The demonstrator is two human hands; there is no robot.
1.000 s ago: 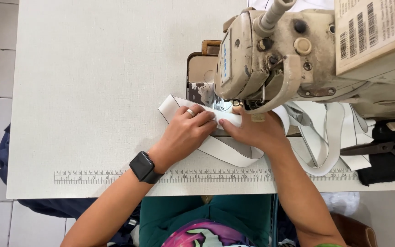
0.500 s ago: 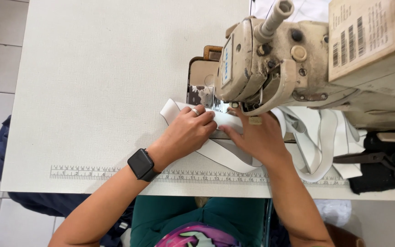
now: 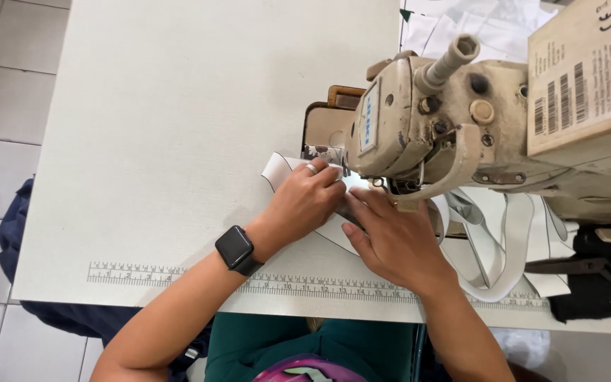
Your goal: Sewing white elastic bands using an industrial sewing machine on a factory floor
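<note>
Here the white fabric lies flat on the table, pinned under the fingers of both hands just before the sewing machine. The left hand presses it with fingers curled down, a ring on one; the right hand lies flat, fingers extended. A watch sits behind the left fingers, a printed ruler nearer the table edge.

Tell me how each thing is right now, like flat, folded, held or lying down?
White fabric piece: flat on the table, pressed under both hands.
Left hand: palm down on the fabric.
Right hand: palm down on the fabric.
White strap: looped, lying loose.
Scissors: lying closed.
Watch: strapped on, screen dark.
</note>
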